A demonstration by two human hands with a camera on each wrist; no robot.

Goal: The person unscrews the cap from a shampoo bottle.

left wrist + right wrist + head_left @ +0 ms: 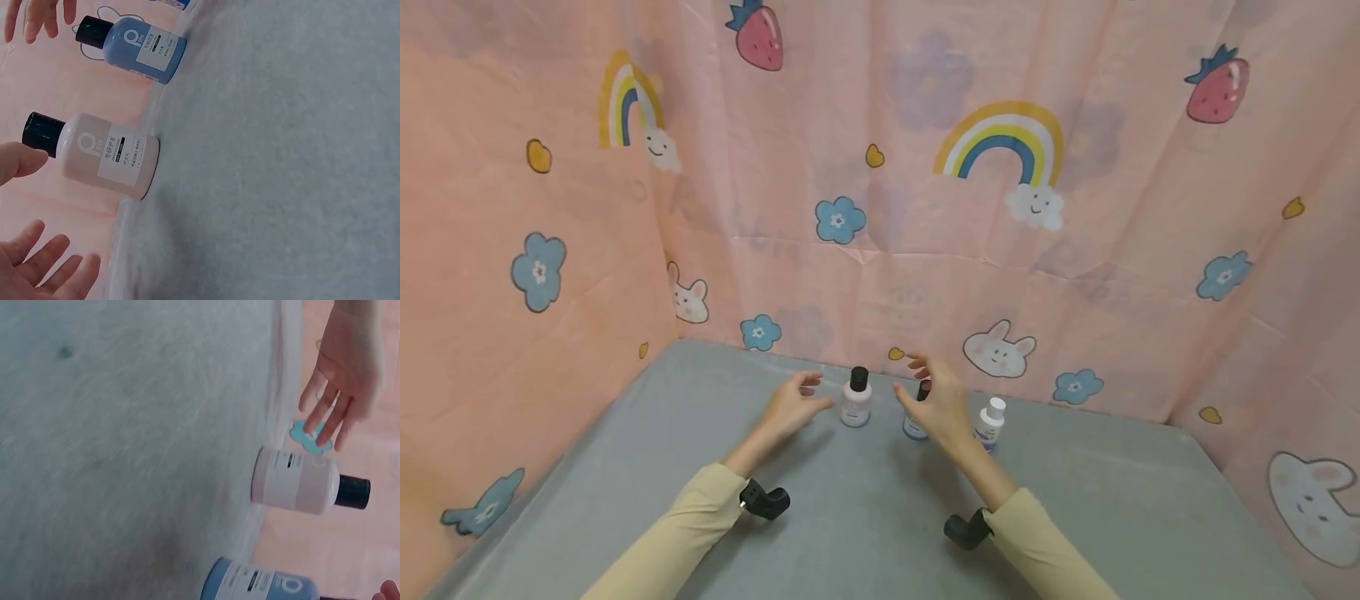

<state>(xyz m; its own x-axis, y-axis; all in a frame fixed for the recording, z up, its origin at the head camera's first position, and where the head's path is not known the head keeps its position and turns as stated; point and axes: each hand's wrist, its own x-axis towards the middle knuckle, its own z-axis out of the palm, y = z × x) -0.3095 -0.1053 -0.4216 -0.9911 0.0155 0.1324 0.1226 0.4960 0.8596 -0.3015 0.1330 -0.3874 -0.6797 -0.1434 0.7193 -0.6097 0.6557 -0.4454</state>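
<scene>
A pale pink bottle (855, 408) with a black cap stands upright on the grey table. My left hand (792, 406) is just left of it, thumb and fingers spread apart with nothing between them. In the left wrist view the thumb overlaps the edge of the black cap (42, 132). To the right stands a blue bottle (147, 50), also black-capped, partly hidden behind my right hand (942, 407) in the head view. That hand's fingers are parted and relaxed, and they hold nothing. Beyond its wrist is a white bottle (990, 425) with a white cap and a purplish-blue lower part.
The grey-covered table (850, 533) runs back to a pink printed curtain (880, 275) right behind the bottles, and the curtain also rises along the left and right sides. A black wrist camera (765, 500) sticks out from the left sleeve, another (966, 530) from the right.
</scene>
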